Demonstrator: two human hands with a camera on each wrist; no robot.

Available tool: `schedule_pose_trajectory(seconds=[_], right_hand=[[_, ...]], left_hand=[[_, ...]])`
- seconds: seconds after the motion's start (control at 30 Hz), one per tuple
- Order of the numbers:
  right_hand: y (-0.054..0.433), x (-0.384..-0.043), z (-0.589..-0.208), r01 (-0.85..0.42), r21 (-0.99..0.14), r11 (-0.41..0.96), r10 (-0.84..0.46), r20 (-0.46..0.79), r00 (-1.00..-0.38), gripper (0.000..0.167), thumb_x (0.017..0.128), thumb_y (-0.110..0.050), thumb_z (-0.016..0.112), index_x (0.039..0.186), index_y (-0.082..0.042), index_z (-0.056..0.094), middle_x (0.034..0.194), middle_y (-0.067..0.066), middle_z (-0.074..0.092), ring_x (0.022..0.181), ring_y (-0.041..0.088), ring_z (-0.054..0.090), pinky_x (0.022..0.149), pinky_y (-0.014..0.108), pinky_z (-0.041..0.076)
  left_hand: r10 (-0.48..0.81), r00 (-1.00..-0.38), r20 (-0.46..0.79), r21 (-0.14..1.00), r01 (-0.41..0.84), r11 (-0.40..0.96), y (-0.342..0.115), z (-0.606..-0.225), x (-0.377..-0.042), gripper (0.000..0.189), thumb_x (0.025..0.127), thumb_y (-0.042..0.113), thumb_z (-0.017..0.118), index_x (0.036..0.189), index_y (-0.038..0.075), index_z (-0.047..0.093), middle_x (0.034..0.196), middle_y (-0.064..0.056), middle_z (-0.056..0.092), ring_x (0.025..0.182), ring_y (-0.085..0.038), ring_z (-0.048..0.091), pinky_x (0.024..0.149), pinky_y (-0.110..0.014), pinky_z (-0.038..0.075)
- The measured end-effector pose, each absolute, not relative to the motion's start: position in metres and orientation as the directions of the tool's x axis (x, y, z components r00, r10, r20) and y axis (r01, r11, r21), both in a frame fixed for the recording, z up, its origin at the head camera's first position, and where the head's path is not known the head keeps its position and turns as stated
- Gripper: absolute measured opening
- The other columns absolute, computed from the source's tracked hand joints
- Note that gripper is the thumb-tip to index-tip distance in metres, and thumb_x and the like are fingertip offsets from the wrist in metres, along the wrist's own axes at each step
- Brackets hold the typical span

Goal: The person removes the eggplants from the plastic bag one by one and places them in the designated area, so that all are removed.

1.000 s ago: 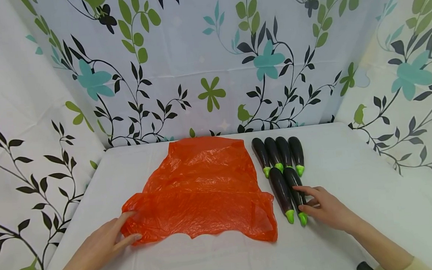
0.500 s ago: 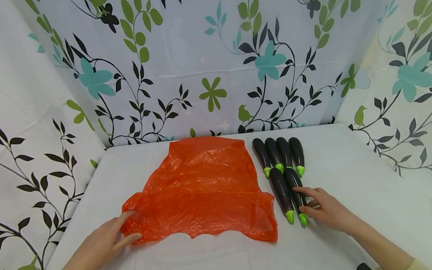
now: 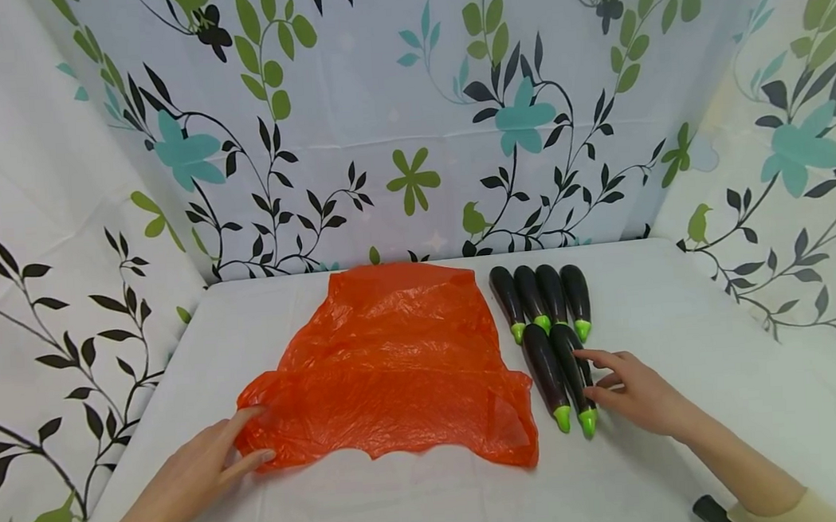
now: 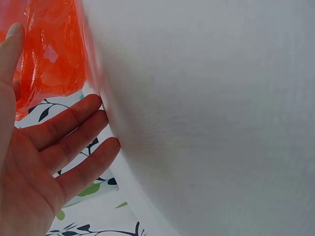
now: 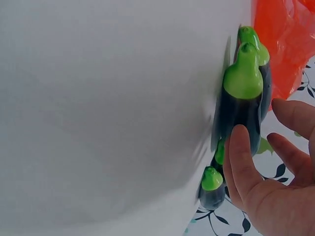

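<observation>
An orange plastic bag [image 3: 397,390] lies flat in the middle of the white table. At its left edge is my left hand [image 3: 187,475], fingers fairly straight, some fingertips down on the table in the left wrist view and the thumb [image 4: 15,32] in front of the bag. To the bag's right, several dark eggplants with green ends lie in two rows. My right hand [image 3: 637,391] is beside the nearer right eggplant [image 3: 571,367], its fingers spread and loosely bent. Whether the fingertips touch that eggplant [image 5: 241,110] I cannot tell.
White cloth covers the table [image 3: 375,507]. Behind it and along both sides hangs a curtain [image 3: 336,98] printed with leaves and flowers. A small black object [image 3: 712,510] shows beside the right sleeve [image 3: 792,509].
My right hand has shifted slightly away from me and to the right, so its thumb no longer overlaps the nearer eggplant as much. The left hand, bag and eggplants stay in place.
</observation>
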State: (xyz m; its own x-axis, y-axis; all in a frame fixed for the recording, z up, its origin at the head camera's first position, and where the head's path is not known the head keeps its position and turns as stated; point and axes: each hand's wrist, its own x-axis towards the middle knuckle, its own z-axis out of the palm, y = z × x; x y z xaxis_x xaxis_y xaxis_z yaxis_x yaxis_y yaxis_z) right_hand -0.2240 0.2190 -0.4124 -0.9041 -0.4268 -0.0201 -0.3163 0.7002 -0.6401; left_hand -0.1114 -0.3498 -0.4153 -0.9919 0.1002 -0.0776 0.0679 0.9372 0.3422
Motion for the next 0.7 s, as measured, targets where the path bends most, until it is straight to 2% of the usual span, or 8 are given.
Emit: schedule_pose_trajectory(seconds=[0.3,0.37,0.47,0.53,0.6,0.7], right_hand=[[0.22,-0.231,-0.402,-0.349,-0.599,0.721,-0.421,0.022,-0.907,0.055,0.091,-0.02,0.07,0.14,-0.007,0.048,0.117,0.025,0.052,0.098,0.035,0.066,0.073,0.042,0.06],[0.22,-0.233,-0.4,-0.356,-0.598,0.718,-0.418,0.038,-0.908,0.054,0.092,-0.019,0.069,0.14,-0.006,0.048,0.119,0.026,0.051,0.098,0.035,0.065,0.073,0.041,0.06],[0.219,-0.236,-0.396,-0.369,-0.594,0.715,-0.419,0.058,-0.906,0.055,0.092,-0.018,0.069,0.141,-0.005,0.046,0.12,0.027,0.051,0.099,0.036,0.065,0.072,0.04,0.06],[0.217,-0.238,-0.392,-0.379,-0.593,0.71,-0.425,0.068,-0.903,0.055,0.093,-0.018,0.068,0.141,-0.005,0.046,0.121,0.028,0.051,0.1,0.037,0.065,0.073,0.04,0.06],[0.215,-0.242,-0.387,-0.385,-0.59,0.71,-0.43,0.07,-0.9,0.055,0.093,-0.019,0.068,0.141,-0.005,0.046,0.122,0.027,0.051,0.101,0.038,0.064,0.073,0.04,0.06],[0.212,-0.249,-0.378,-0.385,-0.587,0.712,-0.433,0.065,-0.899,0.055,0.094,-0.02,0.066,0.142,-0.005,0.044,0.124,0.028,0.05,0.105,0.04,0.062,0.075,0.042,0.059]], left_hand=[[0.105,-0.992,-0.076,0.337,0.074,0.938,-0.351,-0.413,-0.111,0.076,0.084,0.064,0.062,0.137,0.011,0.05,0.113,-0.009,0.063,0.096,-0.027,0.06,0.081,-0.055,0.054],[0.112,-0.99,-0.087,0.374,0.072,0.925,-0.355,-0.413,-0.112,0.074,0.085,0.062,0.063,0.138,0.013,0.049,0.104,-0.004,0.064,0.089,-0.02,0.058,0.077,-0.045,0.055],[0.154,-0.984,-0.088,0.485,0.092,0.87,-0.364,-0.409,-0.11,0.064,0.09,0.053,0.064,0.139,0.014,0.05,0.11,-0.002,0.064,0.09,-0.018,0.061,0.076,-0.036,0.055],[0.193,-0.974,-0.117,0.575,0.092,0.813,-0.374,-0.403,-0.109,0.055,0.094,0.045,0.062,0.138,0.014,0.052,0.116,-0.005,0.064,0.097,-0.021,0.063,0.076,-0.034,0.054],[0.229,-0.959,-0.168,0.658,0.064,0.751,-0.385,-0.395,-0.109,0.046,0.099,0.037,0.058,0.137,0.012,0.053,0.132,-0.012,0.058,0.112,-0.031,0.059,0.081,-0.042,0.056],[0.233,-0.945,-0.231,0.701,0.004,0.713,-0.4,-0.375,-0.117,0.04,0.103,0.032,0.049,0.135,0.009,0.055,0.135,-0.019,0.054,0.118,-0.04,0.054,0.083,-0.044,0.056]])
